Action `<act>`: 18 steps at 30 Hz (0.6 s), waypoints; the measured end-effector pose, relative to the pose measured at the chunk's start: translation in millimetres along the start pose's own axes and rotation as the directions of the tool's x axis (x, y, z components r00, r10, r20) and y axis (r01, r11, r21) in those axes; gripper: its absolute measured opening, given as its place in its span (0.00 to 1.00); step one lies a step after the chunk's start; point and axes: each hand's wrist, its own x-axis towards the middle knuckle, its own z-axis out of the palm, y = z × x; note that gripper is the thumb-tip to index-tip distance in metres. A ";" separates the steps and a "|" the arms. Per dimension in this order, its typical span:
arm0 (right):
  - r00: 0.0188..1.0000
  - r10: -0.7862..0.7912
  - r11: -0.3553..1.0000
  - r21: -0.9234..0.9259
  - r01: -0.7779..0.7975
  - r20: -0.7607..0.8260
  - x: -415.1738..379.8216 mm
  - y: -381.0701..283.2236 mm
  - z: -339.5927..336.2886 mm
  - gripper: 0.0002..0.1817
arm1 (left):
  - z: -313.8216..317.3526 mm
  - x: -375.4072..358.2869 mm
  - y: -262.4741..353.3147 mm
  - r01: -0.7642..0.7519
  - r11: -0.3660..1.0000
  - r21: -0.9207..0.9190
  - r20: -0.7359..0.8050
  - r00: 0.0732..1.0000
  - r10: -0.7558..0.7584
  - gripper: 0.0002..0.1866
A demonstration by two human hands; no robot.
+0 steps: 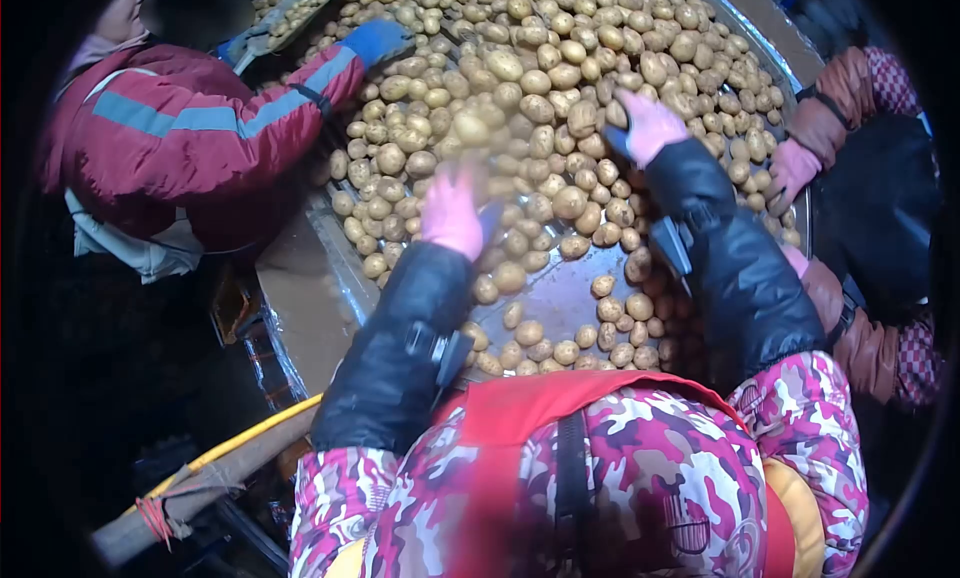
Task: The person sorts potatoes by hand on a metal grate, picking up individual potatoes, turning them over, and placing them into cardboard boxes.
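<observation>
A broad heap of potatoes (570, 203) spreads over a metal table (565, 290) in front of me. My left hand (455, 216), in a pink glove, is at the near left side of the heap, its fingers smeared by motion. Just beyond it, some potatoes are blurred too, one pale potato (470, 130) among them. My right hand (650, 126), in a pink and dark blue glove, reaches farther into the heap. Its fingers are apart and lie against potatoes, with no firm grip visible. Dark sleeve covers wrap both my forearms.
At left, a person in a red jacket (200, 118) reaches a blue glove (378, 41) into the heap, beside a scoop-like tool (290, 23). Another person's pink-gloved hand (793, 170) rests at the right edge. A yellow-edged rail (230, 458) stands lower left.
</observation>
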 end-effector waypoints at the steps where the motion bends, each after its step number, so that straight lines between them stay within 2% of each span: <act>1: 0.995 -0.049 0.999 -0.020 0.048 -0.081 -15.0 9.2 17.3 0.37 | 6.5 5.2 -2.6 0.054 0.998 0.023 0.121 0.991 -0.056 0.37; 2: 0.982 -0.153 0.987 -0.060 0.147 -0.110 -29.6 13.0 28.1 0.37 | 10.8 3.6 -4.5 0.012 0.999 0.051 0.099 0.995 -0.017 0.35; 3: 0.986 -0.159 0.987 0.009 0.160 -0.045 -49.9 5.0 28.9 0.37 | 6.1 0.8 3.5 -0.010 0.998 0.056 0.144 0.990 0.001 0.32; 4: 0.997 -0.078 0.996 -0.036 0.079 0.027 -73.3 -21.9 11.3 0.37 | -1.0 -4.7 17.2 -0.029 0.998 0.061 0.203 0.979 0.016 0.29; 5: 0.982 -0.144 0.989 -0.039 0.141 -0.120 -89.9 -15.1 32.3 0.39 | -2.5 -16.5 27.2 -0.040 0.997 0.066 0.267 0.964 0.021 0.26; 7: 0.980 -0.198 0.976 -0.092 0.196 -0.014 -110.7 -30.5 25.0 0.40 | 2.7 -51.7 37.9 -0.125 0.991 0.052 0.251 0.962 0.108 0.20; 8: 0.971 -0.226 0.972 -0.081 0.220 -0.074 -119.7 -32.6 33.0 0.40 | 16.1 -66.2 30.9 -0.101 0.973 -0.208 0.184 0.973 0.140 0.20; 10: 0.953 -0.268 0.963 -0.059 0.262 -0.142 -134.9 -38.6 42.6 0.38 | 33.0 -72.2 10.1 -0.001 0.891 -0.454 0.138 0.988 0.072 0.20; 11: 0.958 -0.281 0.958 -0.066 0.278 -0.052 -143.6 -42.6 38.2 0.37 | 37.4 -74.4 -0.7 0.046 0.821 -0.569 0.128 0.991 0.033 0.20; 12: 0.945 -0.326 0.945 -0.054 0.324 -0.031 -151.1 -49.6 36.4 0.37 | 17.5 -71.8 1.5 0.283 0.593 -0.754 0.196 0.958 -0.208 0.22; 13: 0.929 -0.371 0.928 -0.041 0.370 -0.011 -157.5 -54.1 36.5 0.37 | 19.7 -59.0 -30.1 0.255 0.580 -0.774 0.121 0.958 -0.260 0.19; 14: 0.908 -0.415 0.909 -0.062 0.411 -0.064 -163.1 -53.9 45.3 0.36 | -3.5 -48.6 -27.6 0.311 0.314 -0.897 0.184 0.908 -0.375 0.16; 15: 0.894 -0.440 0.898 -0.071 0.435 -0.084 -165.8 -56.5 50.2 0.36 | -26.5 -38.0 -25.3 0.290 0.023 -0.957 0.243 0.841 -0.484 0.17; 16: 0.895 -0.436 0.900 -0.062 0.431 -0.098 -168.3 -59.5 53.8 0.36 | -32.3 -22.9 -35.3 0.382 0.029 -0.924 0.298 0.764 -0.573 0.20; 17: 0.896 -0.430 0.903 -0.055 0.427 -0.112 -168.2 -59.7 56.6 0.36 | -60.3 -9.4 -27.5 0.539 0.222 -0.812 0.312 0.723 -0.616 0.20; 18: 0.887 -0.438 0.899 -0.052 0.435 -0.144 -166.9 -56.1 63.2 0.37 | -40.3 7.2 -48.3 0.524 0.346 -0.778 0.175 0.710 -0.682 0.23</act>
